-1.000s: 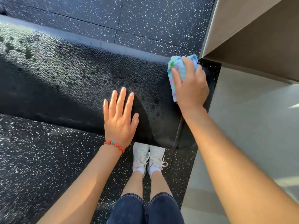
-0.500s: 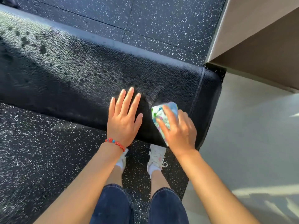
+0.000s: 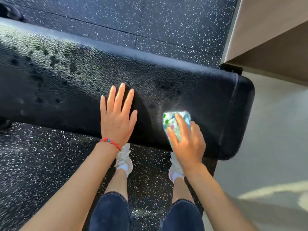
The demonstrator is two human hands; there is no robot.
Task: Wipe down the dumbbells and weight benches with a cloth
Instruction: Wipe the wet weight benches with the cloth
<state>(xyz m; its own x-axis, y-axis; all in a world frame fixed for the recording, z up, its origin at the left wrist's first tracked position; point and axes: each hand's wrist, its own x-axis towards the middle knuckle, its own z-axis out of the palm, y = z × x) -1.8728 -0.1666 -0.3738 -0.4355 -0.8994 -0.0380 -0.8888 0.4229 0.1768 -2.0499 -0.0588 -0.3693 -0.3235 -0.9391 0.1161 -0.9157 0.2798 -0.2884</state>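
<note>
A black padded weight bench (image 3: 191, 90) runs across the view from the left edge to its rounded right end. Dark wet droplets speckle its textured top, mostly toward the left. My left hand (image 3: 117, 119) lies flat on the near half of the pad, fingers spread, a red bead bracelet on its wrist. To its right, my right hand (image 3: 188, 140) presses a folded light-blue cloth (image 3: 173, 122) with coloured dots against the pad near the bench's front edge. No dumbbells are in view.
Black speckled rubber flooring (image 3: 150, 22) lies behind and in front of the bench. A pale smooth floor (image 3: 270, 147) begins just right of the bench end. A beige wall or cabinet corner (image 3: 266, 30) rises at the upper right. My feet in white shoes (image 3: 124, 157) stand below the bench edge.
My right hand dragged the cloth from the far right edge of the pad toward me to the near edge. My left hand stayed flat on the pad.
</note>
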